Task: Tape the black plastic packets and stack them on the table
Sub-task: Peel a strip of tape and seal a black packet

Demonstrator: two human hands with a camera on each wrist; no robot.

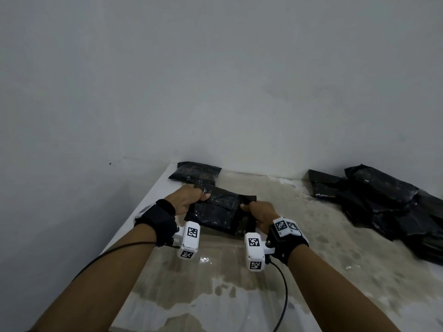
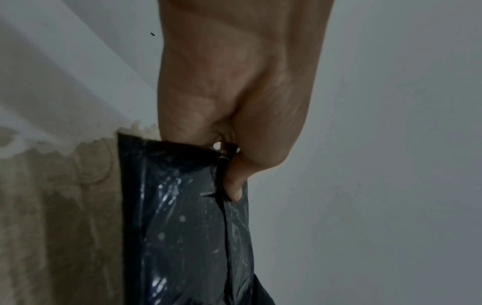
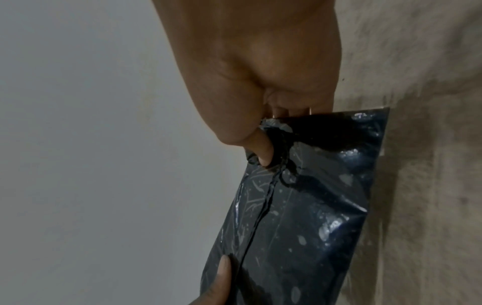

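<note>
Near the left end of the blotchy beige-and-white bench (image 1: 275,248), a flat rectangular packet of glossy black plastic (image 1: 215,212) is held between both hands, just above or on the surface; which of the two cannot be told. At its left end the left hand (image 1: 188,200) pinches the edge, thumb on top and fingers curled under, as the left wrist view shows with the thumb (image 2: 234,185) pressed onto the wrinkled film. At its right end the right hand (image 1: 260,215) grips the other edge the same way, its thumb (image 3: 263,152) dug into a bunched fold of the plastic. A seam or folded flap runs along the packet's upper face. Behind it, against the grey-white wall (image 1: 215,80), a second black plastic packet (image 1: 195,173) lies flat at the bench's far left corner. Well apart, on the right side of the bench, a loose heap of further black plastic packets (image 1: 388,202) lies overlapping and untidy. Each wrist wears a black strap with a white marker-covered camera block.
</note>
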